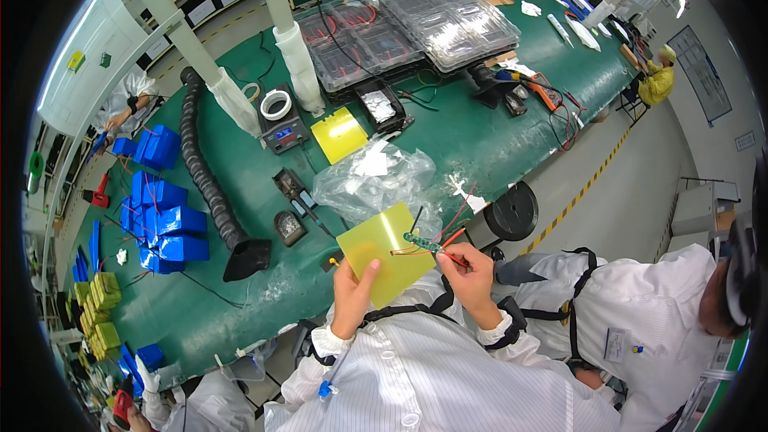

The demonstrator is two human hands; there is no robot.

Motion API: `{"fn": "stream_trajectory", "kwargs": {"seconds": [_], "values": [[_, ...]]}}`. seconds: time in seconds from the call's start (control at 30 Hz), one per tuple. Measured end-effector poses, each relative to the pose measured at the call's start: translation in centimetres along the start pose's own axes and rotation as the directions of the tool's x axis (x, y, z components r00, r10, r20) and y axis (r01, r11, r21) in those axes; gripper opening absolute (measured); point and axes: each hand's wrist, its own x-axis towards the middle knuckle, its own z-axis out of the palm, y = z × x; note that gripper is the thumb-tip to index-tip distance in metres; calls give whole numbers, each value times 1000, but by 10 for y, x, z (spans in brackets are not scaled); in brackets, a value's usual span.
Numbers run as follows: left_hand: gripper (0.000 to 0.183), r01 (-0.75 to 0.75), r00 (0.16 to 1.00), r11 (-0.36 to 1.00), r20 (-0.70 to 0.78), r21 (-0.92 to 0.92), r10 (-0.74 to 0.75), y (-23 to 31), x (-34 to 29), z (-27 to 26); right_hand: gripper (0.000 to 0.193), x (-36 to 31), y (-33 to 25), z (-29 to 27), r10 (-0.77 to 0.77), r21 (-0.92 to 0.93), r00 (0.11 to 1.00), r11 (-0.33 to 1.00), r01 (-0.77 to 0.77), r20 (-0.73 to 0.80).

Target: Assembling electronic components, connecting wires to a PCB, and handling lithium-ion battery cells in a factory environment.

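Observation:
My left hand [352,298] grips the lower left edge of a translucent yellow sheet [372,246], thumb on its face, holding it tilted above the table's near edge. In my right hand [472,282], closed fingers pinch a small green circuit board [421,242] by its right end and its wires. Red and black wires stick out from the board, which hangs over the sheet's right part. Whether board and sheet touch, I cannot tell. Just beyond the sheet lies a crumpled clear plastic bag [352,184] with white scraps on it.
On the green table [240,312] stand a soldering station [286,138], an iron holder [294,192], a black flexible duct [210,168] and blue wired packs [178,222]. Clear trays [448,20] are stacked at the back. A co-worker [632,304] in white is close on my right.

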Motion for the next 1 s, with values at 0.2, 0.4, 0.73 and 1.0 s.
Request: {"fn": "stream_trajectory", "kwargs": {"seconds": [0.2,0.4,0.73,1.0], "values": [[32,-32,999,999,10,-16,32,-4,-3,1,9,-3,-3,5,-44,-103,999,994,45,10],[37,-16,999,996,29,-91,19,-8,-3,4,8,-1,-6,16,-229,-145,971,961,236,65],[38,-11,1000,991,-2,-133,11,-9,-4,5,7,-3,-14,17,-170,-107,985,980,168,-11],[38,-21,1000,995,-18,-94,19,-2,-5,6,7,-2,-14,15,-157,-116,988,981,155,-9]]}}
